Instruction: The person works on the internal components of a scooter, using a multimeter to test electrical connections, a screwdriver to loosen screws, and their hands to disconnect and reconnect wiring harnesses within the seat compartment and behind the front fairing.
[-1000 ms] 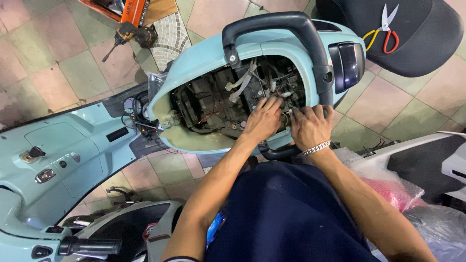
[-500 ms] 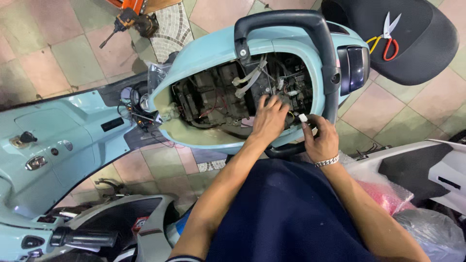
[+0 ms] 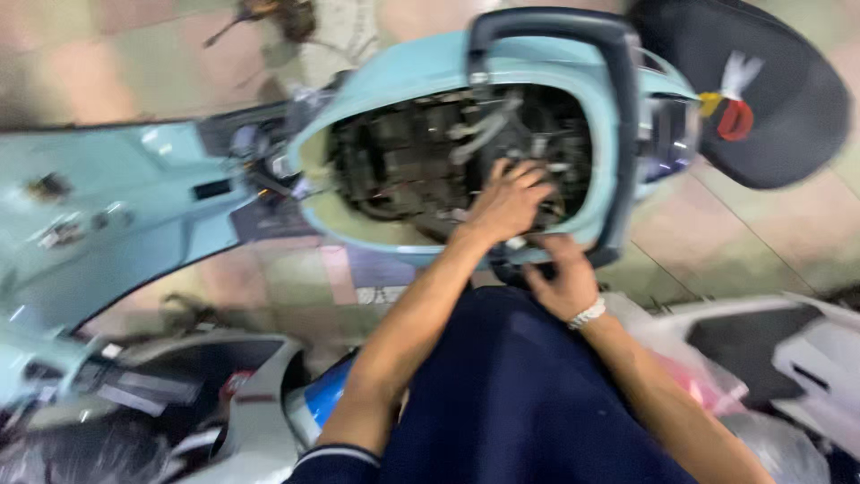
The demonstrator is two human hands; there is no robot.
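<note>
Since half a second ago, the left hand (image 3: 509, 199) stays inside the opened rear body of the pale blue scooter (image 3: 403, 76), while the right hand (image 3: 563, 280) has dropped from the cluster of wires to the lower rim of the shell, close to the person's dark blue lap (image 3: 520, 394). The view has also swung and blurred, so fine detail is lost.

The left hand lies spread, fingers reaching down among the dark engine parts and grey cables (image 3: 488, 134) in the open compartment; it appears to press or feel rather than clench, though what its fingertips touch is hidden. The right hand, a pale beaded bracelet (image 3: 587, 314) at its wrist, curls loosely at the rim just below the black grab rail (image 3: 623, 134); whether it holds anything cannot be told through the blur.

Judging by this, the work is at the stage of fitting or freeing something within the wiring bay, with the right hand repositioning. The next move likely calls for the right hand to return to the cables and steady them while the left hand works the part by feel, with care not to snag loose leads.

A detached blue body panel (image 3: 98, 215) lies to the left on the tiled floor (image 3: 717, 242). Red-and-yellow pliers (image 3: 727, 109) rest on the black seat (image 3: 779, 81), well apart.
</note>
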